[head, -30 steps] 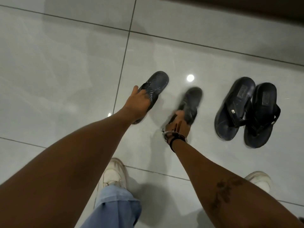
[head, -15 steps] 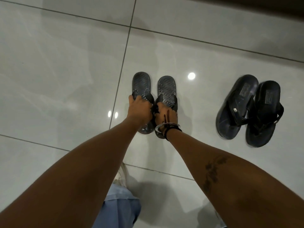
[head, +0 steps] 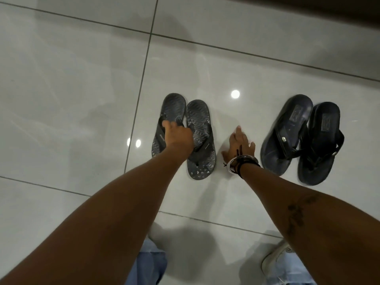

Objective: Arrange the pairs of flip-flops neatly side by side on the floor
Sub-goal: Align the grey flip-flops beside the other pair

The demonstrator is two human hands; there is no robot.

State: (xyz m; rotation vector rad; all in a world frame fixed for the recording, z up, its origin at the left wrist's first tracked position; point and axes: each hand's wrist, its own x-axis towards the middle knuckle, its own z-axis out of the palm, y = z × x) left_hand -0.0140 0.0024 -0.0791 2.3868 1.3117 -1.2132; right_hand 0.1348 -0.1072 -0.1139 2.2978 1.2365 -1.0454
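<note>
Grey flip-flops [head: 198, 138] under left hand [head: 177, 135]

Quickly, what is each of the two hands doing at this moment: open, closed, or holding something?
Left hand: closed on the strap of the left grey patterned rubber flip-flop.
Right hand: open, fingers spread, holding nothing.

I see a glossy, smooth pale-grey tiled floor [head: 82, 79] reflecting lights. The grey wave-embossed rubber flip-flops [head: 198, 120] look matt and textured; the black smooth-soled flip-flops [head: 296, 120] show a slight sheen and small metal-looking studs.
</note>
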